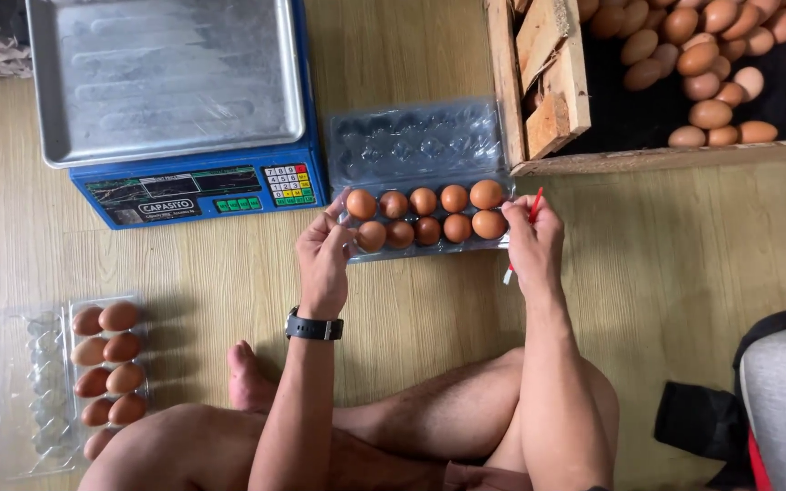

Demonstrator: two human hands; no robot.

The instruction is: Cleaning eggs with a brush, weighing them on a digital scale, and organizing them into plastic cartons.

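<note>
A clear plastic egg carton (416,145) lies open on the wooden floor in front of me, its lower half filled with two rows of brown eggs (426,215). My left hand (323,259), with a black wristwatch, grips the carton's left edge. My right hand (533,241) touches the carton's right edge and holds a thin red and white stick (523,234) between its fingers. The carton's lid lies flat behind the eggs.
A blue electronic scale (167,100) with a steel pan stands at the back left. A wooden crate (539,82) of loose brown eggs sits at the back right. Another filled open carton (75,382) lies at the left by my knee. A grey and black bag (766,400) sits at the right.
</note>
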